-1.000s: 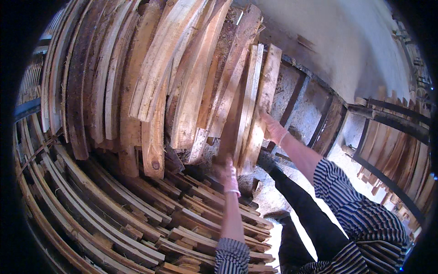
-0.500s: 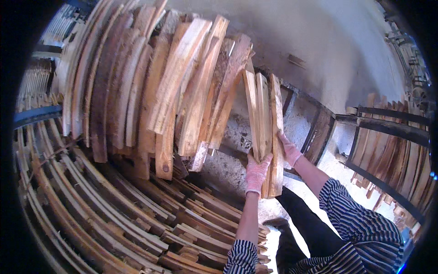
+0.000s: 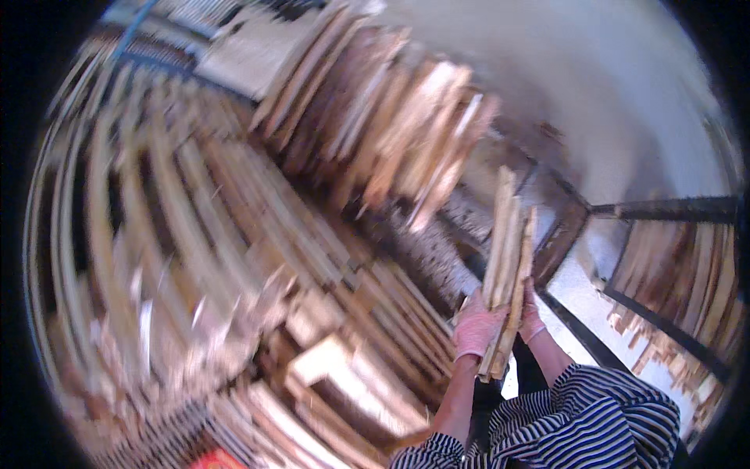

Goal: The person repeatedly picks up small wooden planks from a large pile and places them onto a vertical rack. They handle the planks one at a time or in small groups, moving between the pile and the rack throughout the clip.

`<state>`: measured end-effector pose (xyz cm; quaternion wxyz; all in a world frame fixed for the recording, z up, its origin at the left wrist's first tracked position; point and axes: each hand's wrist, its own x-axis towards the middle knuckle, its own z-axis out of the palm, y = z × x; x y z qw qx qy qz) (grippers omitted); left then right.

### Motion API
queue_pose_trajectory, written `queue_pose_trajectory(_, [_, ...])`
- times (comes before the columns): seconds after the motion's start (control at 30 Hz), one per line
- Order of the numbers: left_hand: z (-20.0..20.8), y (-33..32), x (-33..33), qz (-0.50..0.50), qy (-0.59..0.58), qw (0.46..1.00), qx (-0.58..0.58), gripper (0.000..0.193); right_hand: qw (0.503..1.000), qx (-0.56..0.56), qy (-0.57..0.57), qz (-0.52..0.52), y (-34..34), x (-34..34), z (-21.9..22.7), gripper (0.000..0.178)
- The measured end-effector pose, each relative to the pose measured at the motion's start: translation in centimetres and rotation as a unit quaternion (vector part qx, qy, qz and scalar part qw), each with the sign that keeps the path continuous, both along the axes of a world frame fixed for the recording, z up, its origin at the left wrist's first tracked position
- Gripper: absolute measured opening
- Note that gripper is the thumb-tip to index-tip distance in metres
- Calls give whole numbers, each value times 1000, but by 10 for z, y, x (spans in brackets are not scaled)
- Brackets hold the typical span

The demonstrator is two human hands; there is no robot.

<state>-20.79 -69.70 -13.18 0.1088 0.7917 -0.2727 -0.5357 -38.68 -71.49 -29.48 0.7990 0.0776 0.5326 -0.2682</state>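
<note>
Several narrow wooden boards (image 3: 506, 250) stand bundled between my two gloved hands, tilted slightly, with their long ends pointing away from me. My left hand (image 3: 477, 322), in a pink-and-white glove, is closed around the bundle's left side near its lower end. On the other side, my right hand (image 3: 531, 314) grips the boards too, its fingers partly hidden behind them. Beyond the bundle, to the left, a pile of rough boards (image 3: 406, 117) leans close together, blurred by motion.
Long stacked wooden strips (image 3: 211, 203) fill the left side. A dark metal frame (image 3: 672, 209) holds more boards (image 3: 664, 266) at right. A grey wall (image 3: 617, 94) rises at the back. Something red (image 3: 219, 460) shows at the lower edge.
The view has swung left, so the leaning pile appears farther right and more of the stacked strips shows. My hands have drawn the boards nearer to my body, with the boards closer together.
</note>
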Motion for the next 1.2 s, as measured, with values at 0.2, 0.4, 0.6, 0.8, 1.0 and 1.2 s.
queue_pose_trajectory(0.2, [121,127,-33,92,-71,992,-42,94,961,-129,-205,132,55,-17,64,92])
queue_pose_trajectory(0.4, [194,252,-68,403,153,840,-330,110,861,-312,-254,312,93,-16,188,85])
queue_pose_trajectory(0.6, [226,357,-88,430,136,778,-438,106,686,-477,-85,543,163,1,262,59])
queue_pose_trajectory(0.8, [264,433,-90,522,105,737,-417,105,724,-274,-334,538,253,53,274,50])
queue_pose_trajectory(1.0, [320,496,-42,452,-241,806,-296,106,827,-246,-259,434,357,145,335,48])
queue_pose_trajectory(1.2, [273,564,-26,377,-431,819,24,101,537,-690,83,478,393,225,368,87])
